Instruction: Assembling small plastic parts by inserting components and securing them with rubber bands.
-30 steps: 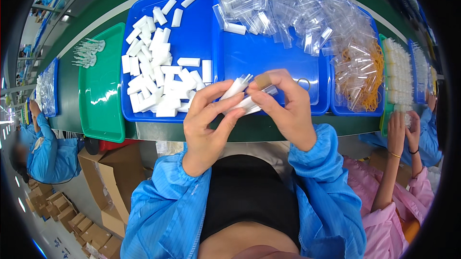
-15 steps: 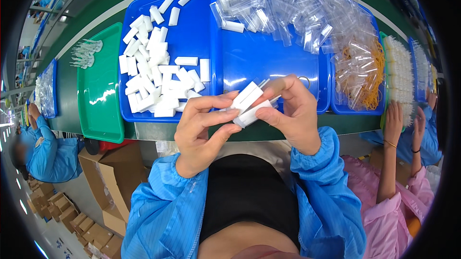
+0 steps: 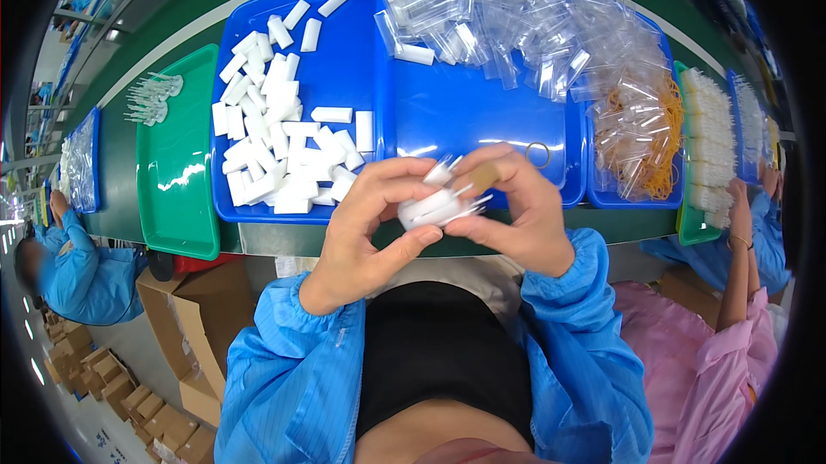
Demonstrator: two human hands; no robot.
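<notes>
My left hand [image 3: 357, 227] is closed around the left end of a bundle of white rectangular pieces [image 3: 430, 206], its thumb along the near side. Thin pale prongs stick out at the right of the bundle. There my right hand [image 3: 520, 214] grips it between thumb and fingers. A blurred tan patch shows at my right index finger; what it is I cannot tell. The bundle is smeared by motion, so its pieces are hard to separate. Both hands are over the near edge of the blue tray [image 3: 482, 111]. A single rubber band [image 3: 539, 155] lies in the tray beyond my right hand.
Loose white blocks [image 3: 288, 141] fill the left blue tray. Clear plastic sleeves [image 3: 516, 21] heap at the back, with yellow rubber bands [image 3: 667, 141] at right. A green tray [image 3: 176, 197] holds small pronged pieces [image 3: 155, 95]. A co-worker's hand [image 3: 740, 210] is near white bundles [image 3: 710, 145].
The white pieces, earlier tilted apart between my hands, are now closer together and blurred. My left hand has lowered slightly at the thumb. The pink-sleeved co-worker's hands have shifted right.
</notes>
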